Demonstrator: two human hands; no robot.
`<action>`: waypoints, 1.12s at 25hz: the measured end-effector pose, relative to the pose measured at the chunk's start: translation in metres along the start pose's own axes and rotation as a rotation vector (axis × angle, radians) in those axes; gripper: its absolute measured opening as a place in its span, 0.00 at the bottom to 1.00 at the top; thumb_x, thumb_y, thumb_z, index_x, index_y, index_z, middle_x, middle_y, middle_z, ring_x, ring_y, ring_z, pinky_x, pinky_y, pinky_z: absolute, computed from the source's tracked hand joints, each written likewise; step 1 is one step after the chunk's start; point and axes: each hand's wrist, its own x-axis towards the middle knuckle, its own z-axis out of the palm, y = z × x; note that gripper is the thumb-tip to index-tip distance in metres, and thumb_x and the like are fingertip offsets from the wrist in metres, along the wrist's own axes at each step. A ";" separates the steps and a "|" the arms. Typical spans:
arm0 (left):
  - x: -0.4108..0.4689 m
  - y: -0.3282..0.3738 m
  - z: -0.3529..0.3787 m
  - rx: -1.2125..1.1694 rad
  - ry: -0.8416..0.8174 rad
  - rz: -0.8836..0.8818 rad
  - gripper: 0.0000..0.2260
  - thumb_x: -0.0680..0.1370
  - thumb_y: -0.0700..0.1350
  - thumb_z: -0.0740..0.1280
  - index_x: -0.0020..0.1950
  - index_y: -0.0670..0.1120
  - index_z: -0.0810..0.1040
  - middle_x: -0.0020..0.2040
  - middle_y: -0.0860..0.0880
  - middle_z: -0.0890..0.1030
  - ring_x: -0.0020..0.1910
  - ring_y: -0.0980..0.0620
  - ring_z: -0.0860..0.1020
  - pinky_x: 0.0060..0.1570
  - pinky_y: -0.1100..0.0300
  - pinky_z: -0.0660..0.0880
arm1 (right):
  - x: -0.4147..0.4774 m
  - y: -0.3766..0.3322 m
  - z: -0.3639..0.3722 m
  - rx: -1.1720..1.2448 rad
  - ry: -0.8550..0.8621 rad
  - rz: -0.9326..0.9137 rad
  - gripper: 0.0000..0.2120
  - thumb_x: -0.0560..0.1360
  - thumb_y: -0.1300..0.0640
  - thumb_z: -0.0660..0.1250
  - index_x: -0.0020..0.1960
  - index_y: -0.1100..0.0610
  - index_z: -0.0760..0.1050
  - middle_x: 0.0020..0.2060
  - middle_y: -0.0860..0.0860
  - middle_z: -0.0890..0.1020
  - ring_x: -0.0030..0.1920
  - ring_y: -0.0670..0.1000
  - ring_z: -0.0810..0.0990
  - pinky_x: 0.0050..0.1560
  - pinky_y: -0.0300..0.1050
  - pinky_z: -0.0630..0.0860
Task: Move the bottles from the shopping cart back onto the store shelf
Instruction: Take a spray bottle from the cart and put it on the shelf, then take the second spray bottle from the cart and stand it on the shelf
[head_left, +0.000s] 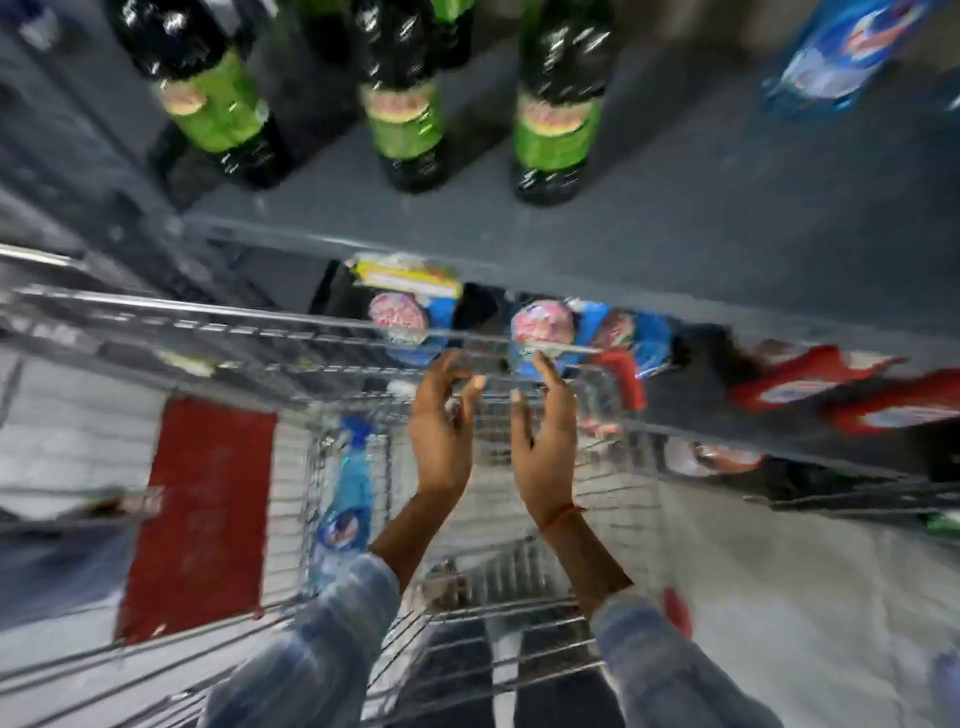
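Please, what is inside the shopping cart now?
One blue-labelled bottle lies inside the shopping cart, along its left wall. Both hands and sleeves hide part of the basket; the picture is blurred.

Grey store shelf (701, 218): three dark bottles with green labels (402, 104) standing upright in a row near its front edge; one blue-labelled bottle (852, 52) at far right. Wire shopping cart (218, 317) below: one clear blue-labelled bottle (348, 499) lying on its mesh floor.
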 end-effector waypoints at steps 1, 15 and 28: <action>0.002 -0.036 -0.027 0.106 0.013 -0.080 0.13 0.76 0.46 0.66 0.59 0.51 0.72 0.48 0.48 0.81 0.47 0.52 0.79 0.50 0.58 0.75 | -0.018 0.015 0.035 -0.056 -0.118 0.041 0.20 0.77 0.62 0.62 0.67 0.63 0.66 0.67 0.59 0.72 0.69 0.55 0.69 0.71 0.48 0.65; 0.003 -0.290 -0.208 0.512 -0.593 -0.824 0.17 0.69 0.39 0.74 0.53 0.31 0.77 0.54 0.31 0.80 0.51 0.40 0.80 0.55 0.47 0.76 | -0.160 0.119 0.250 -0.094 -1.242 0.655 0.16 0.73 0.75 0.60 0.61 0.73 0.69 0.62 0.70 0.74 0.56 0.56 0.77 0.56 0.39 0.75; 0.007 -0.025 -0.140 0.240 -0.482 -0.071 0.18 0.63 0.43 0.77 0.50 0.43 0.78 0.50 0.47 0.79 0.47 0.57 0.77 0.48 0.69 0.73 | -0.051 0.003 0.061 0.063 -0.725 0.346 0.18 0.71 0.67 0.69 0.59 0.65 0.70 0.50 0.58 0.80 0.50 0.51 0.77 0.52 0.30 0.73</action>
